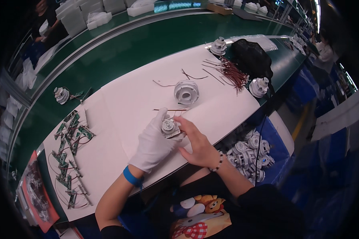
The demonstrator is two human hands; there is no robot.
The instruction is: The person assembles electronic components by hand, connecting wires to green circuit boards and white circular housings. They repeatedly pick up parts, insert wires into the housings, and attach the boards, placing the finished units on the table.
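Observation:
My left hand [153, 143], in a white glove with a blue band at the wrist, is closed around a small white motor assembly [168, 126] with a round metallic top. Bare but for a beaded bracelet, my right hand [197, 144] has its fingertips against the right side of that assembly; whether they grip it is hard to see. Just beyond the hands, a thin dark red wire [169, 110] lies on the white sheet [127, 99]. Farther off stands a round white plastic housing [186, 92] with a hole in its middle.
Green circuit boards with wires [70, 139] lie at the left. A bundle of red wires [233, 73], a black bag [252, 57] and white units [259, 87] sit at the far right. Below the table's right edge, a blue bin [277, 147] holds many white parts.

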